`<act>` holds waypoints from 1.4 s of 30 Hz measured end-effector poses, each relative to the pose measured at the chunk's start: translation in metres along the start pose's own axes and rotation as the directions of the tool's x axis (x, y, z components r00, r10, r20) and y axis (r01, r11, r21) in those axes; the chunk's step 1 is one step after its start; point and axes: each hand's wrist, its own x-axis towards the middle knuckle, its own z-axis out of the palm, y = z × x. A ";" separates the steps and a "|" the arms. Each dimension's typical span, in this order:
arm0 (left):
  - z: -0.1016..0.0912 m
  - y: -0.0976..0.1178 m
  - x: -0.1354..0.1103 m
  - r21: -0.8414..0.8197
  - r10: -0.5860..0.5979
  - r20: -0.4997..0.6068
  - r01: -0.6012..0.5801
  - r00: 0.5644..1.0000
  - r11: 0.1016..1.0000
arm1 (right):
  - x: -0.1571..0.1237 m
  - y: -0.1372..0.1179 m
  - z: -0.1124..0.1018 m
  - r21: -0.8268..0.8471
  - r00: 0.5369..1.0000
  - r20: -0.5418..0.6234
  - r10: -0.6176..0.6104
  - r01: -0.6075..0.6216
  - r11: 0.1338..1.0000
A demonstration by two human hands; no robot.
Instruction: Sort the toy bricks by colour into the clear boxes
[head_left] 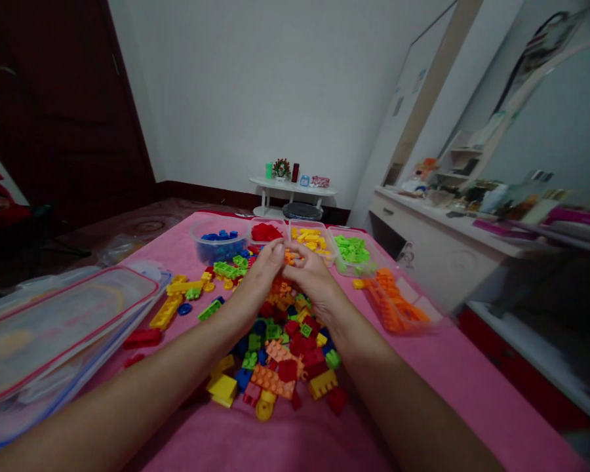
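My left hand [265, 265] and my right hand [312, 267] meet above a mixed pile of toy building bricks [299, 334]. Between the curled thumb and fingers of my right hand shows an orange building brick [290, 257]. My left hand is closed with its thumb on top; its other fingers are mostly hidden, and what they grip cannot be made out. More orange bricks [281, 286] lie just below both hands. Red, green, blue, yellow and orange bricks spread toward me between my forearms.
Behind the pile stand clear containers of blue bricks [219, 248], red bricks [266, 232], yellow bricks [312, 240] and green bricks [353, 250]. A box of orange pieces [398, 305] is at the right. Stacked lids [69, 321] and loose yellow bricks [167, 311] lie left on the pink cloth [472, 393].
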 end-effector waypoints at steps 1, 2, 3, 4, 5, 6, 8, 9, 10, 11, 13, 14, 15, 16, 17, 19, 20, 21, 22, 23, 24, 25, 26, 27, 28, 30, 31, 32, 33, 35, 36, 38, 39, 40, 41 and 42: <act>0.001 0.000 0.000 0.005 0.007 -0.014 -0.007 1.000 1.000 | -0.001 -0.005 -0.001 0.003 1.000 0.016 0.005 -0.005 1.000; 0.001 0.000 0.000 0.008 0.009 -0.019 -0.009 1.000 1.000 | -0.003 -0.011 -0.004 -0.008 1.000 0.022 -0.008 0.008 1.000; 0.000 0.000 0.000 0.010 0.011 -0.020 -0.011 1.000 1.000 | -0.004 -0.016 -0.009 -0.031 0.999 0.009 -0.039 0.039 0.999; -0.002 0.000 0.001 0.013 0.012 -0.016 -0.011 1.000 1.000 | -0.004 -0.022 -0.017 -0.069 0.997 -0.024 -0.080 0.078 0.995; -0.004 0.000 0.002 0.015 0.007 -0.013 -0.007 1.000 1.000 | -0.005 -0.028 -0.027 -0.124 0.989 -0.077 -0.130 0.119 0.985; -0.007 0.000 0.003 0.013 -0.003 -0.011 0.003 1.000 1.000 | -0.005 -0.034 -0.041 -0.197 0.973 -0.136 -0.185 0.156 0.968; -0.013 0.000 0.007 -0.011 -0.044 -0.006 0.044 0.999 0.999 | -0.006 -0.044 -0.076 -0.419 0.925 -0.258 -0.279 0.152 0.895; -0.016 -0.001 0.009 -0.034 -0.072 -0.008 0.072 0.997 0.997 | -0.007 -0.047 -0.097 -0.518 0.910 -0.281 -0.305 0.123 0.847; -0.018 -0.001 0.011 -0.061 -0.102 -0.012 0.102 0.995 0.993 | -0.009 -0.049 -0.119 -0.605 0.893 -0.307 -0.329 0.083 0.792; -0.020 -0.002 0.012 -0.087 -0.127 -0.015 0.125 0.992 0.988 | -0.012 -0.050 -0.141 -0.686 0.884 -0.331 -0.331 0.016 0.727; -0.021 -0.004 0.015 -0.117 -0.151 -0.024 0.148 0.988 0.982 | -0.020 -0.047 -0.181 -0.793 0.894 -0.355 -0.272 -0.133 0.595; -0.021 -0.004 0.015 -0.125 -0.152 -0.029 0.147 0.988 0.981 | -0.025 -0.044 -0.197 -0.821 0.904 -0.371 -0.211 -0.213 0.529; -0.020 -0.005 0.016 -0.126 -0.152 -0.030 0.147 0.988 0.981 | -0.030 -0.040 -0.211 -0.842 0.908 -0.389 -0.155 -0.281 0.461; -0.019 -0.005 0.016 -0.123 -0.156 -0.029 0.152 0.987 0.981 | -0.035 -0.036 -0.222 -0.854 0.914 -0.399 -0.072 -0.341 0.393; -0.019 -0.006 0.015 -0.119 -0.164 -0.025 0.160 0.986 0.980 | -0.040 -0.032 -0.229 -0.867 0.921 -0.390 0.015 -0.373 0.330; -0.017 -0.006 0.015 -0.116 -0.180 -0.015 0.178 0.983 0.977 | -0.047 -0.024 -0.236 -0.902 0.928 -0.346 0.140 -0.370 0.221; -0.017 -0.006 0.015 -0.117 -0.188 -0.011 0.186 0.982 0.976 | -0.049 -0.022 -0.237 -0.919 0.932 -0.321 0.169 -0.350 0.184; -0.017 -0.006 0.015 -0.119 -0.192 -0.008 0.190 0.981 0.975 | -0.051 -0.020 -0.236 -0.930 0.936 -0.306 0.176 -0.333 0.156; -0.017 -0.006 0.015 -0.119 -0.194 -0.006 0.192 0.981 0.974 | -0.051 -0.020 -0.235 -0.933 0.935 -0.306 0.177 -0.332 0.141; -0.018 -0.007 0.016 -0.117 -0.197 -0.005 0.195 0.980 0.974 | -0.050 -0.020 -0.234 -0.926 0.928 -0.324 0.183 -0.351 0.140; -0.019 -0.007 0.016 -0.114 -0.198 -0.002 0.196 0.980 0.974 | -0.048 -0.021 -0.233 -0.914 0.917 -0.349 0.192 -0.378 0.146; -0.020 -0.008 0.016 -0.112 -0.193 0.002 0.192 0.981 0.975 | -0.046 -0.022 -0.232 -0.902 0.905 -0.373 0.203 -0.405 0.149; -0.020 -0.008 0.017 -0.111 -0.187 0.007 0.186 0.982 0.976 | -0.043 -0.023 -0.231 -0.893 0.895 -0.394 0.211 -0.427 0.141; -0.021 -0.009 0.017 -0.113 -0.179 0.010 0.179 0.984 0.977 | -0.040 -0.023 -0.230 -0.891 0.889 -0.408 0.209 -0.438 0.124; -0.022 -0.009 0.017 -0.115 -0.173 0.011 0.174 0.985 0.978 | -0.036 -0.022 -0.230 -0.897 0.892 -0.409 0.190 -0.432 0.097; -0.023 -0.008 0.018 -0.110 -0.168 0.006 0.168 0.986 0.980 | -0.027 -0.017 -0.229 -0.922 0.917 -0.380 0.117 -0.386 0.029; -0.023 -0.007 0.018 -0.101 -0.169 0.001 0.168 0.986 0.981 | -0.022 -0.012 -0.228 -0.935 0.932 -0.354 0.082 -0.355 -0.001; -0.023 -0.006 0.018 -0.090 -0.167 -0.004 0.166 0.986 0.982 | -0.017 -0.006 -0.228 -0.946 0.945 -0.323 0.057 -0.322 -0.022; -0.024 -0.005 0.018 -0.079 -0.163 -0.005 0.162 0.987 0.984 | -0.012 0.000 -0.227 -0.958 0.956 -0.288 0.050 -0.287 -0.029; -0.024 -0.003 0.017 -0.063 -0.151 0.005 0.151 0.988 0.986 | -0.003 0.013 -0.225 -0.978 0.975 -0.209 0.077 -0.210 0.013; -0.024 -0.002 0.017 -0.059 -0.147 0.013 0.148 0.989 0.987 | 0.000 0.018 -0.224 -0.984 0.982 -0.162 0.099 -0.169 0.062; -0.024 -0.001 0.017 -0.055 -0.146 0.029 0.147 0.989 0.988 | 0.004 0.025 -0.222 -0.982 0.989 -0.074 0.131 -0.095 0.165; -0.025 0.000 0.018 -0.053 -0.146 0.035 0.148 0.989 0.988 | 0.005 0.025 -0.220 -0.979 0.989 -0.044 0.138 -0.070 0.192; -0.025 0.000 0.018 -0.050 -0.145 0.040 0.147 0.989 0.988 | 0.005 0.023 -0.218 -0.980 0.989 -0.028 0.143 -0.055 0.192; -0.025 0.000 0.019 -0.045 -0.145 0.043 0.147 0.989 0.988 | 0.005 0.020 -0.215 -0.985 0.989 -0.035 0.141 -0.058 0.164; -0.026 0.001 0.019 -0.036 -0.142 0.044 0.144 0.989 0.989 | 0.005 0.015 -0.211 -0.990 0.990 -0.067 0.123 -0.081 0.113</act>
